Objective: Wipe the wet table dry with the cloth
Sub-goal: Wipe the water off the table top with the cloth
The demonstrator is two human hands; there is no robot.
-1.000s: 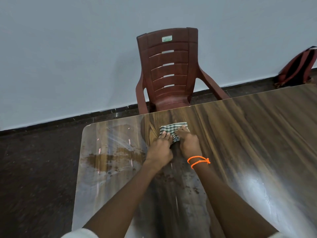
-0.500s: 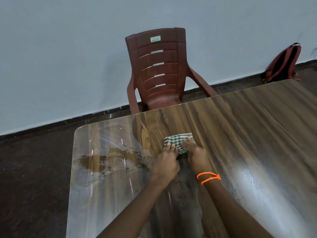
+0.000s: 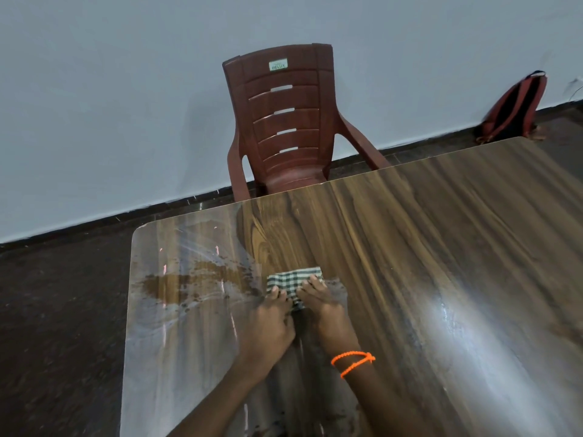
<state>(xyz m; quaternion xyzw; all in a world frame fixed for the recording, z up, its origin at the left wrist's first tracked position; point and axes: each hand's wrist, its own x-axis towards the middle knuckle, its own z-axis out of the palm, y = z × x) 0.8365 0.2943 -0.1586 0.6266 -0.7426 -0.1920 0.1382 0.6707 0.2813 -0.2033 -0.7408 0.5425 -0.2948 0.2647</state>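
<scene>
Pressing flat, both hands (image 3: 296,316) hold a folded green-checked cloth (image 3: 291,280); the brown puddle (image 3: 195,279) left of it on the glossy wooden table (image 3: 441,247) risks being smeared.

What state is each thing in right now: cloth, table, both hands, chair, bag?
checked cloth: folded, flat on the table, under both hands' fingers.
table: wet patch and droplets left of the cloth; streaky elsewhere.
left hand: fingers straight, pressing the cloth.
right hand: fingers straight, pressing the cloth; orange band on its wrist.
chair: upright, unoccupied, at the table's far edge.
backpack: on the floor against the wall.
</scene>
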